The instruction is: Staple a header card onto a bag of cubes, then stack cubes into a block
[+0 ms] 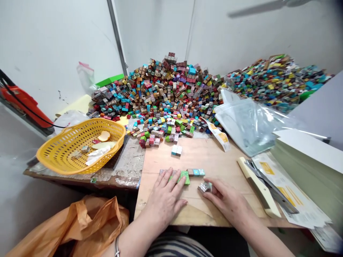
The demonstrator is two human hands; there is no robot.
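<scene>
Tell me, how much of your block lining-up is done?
Some: a short row of patterned cubes lies on the wooden board, partly under the left hand. The right hand holds a grey-and-white block. Lots looks left: the big block heap behind is jumbled.

Through the head camera I saw a worktable with a scuffed grey top and a worn brown front edge. On its right part lay a pale wooden board. On the board I made out a white-and-blue block group, a short row of brown and blue blocks and, partly covered, a green block. A cream-handled tool lay at the right, beside printed sheets; a label strip lay near the board's far edge. Behind spread a large multicoloured block heap, with clear plastic bags to its right. A yellow basket sat at the left.
</scene>
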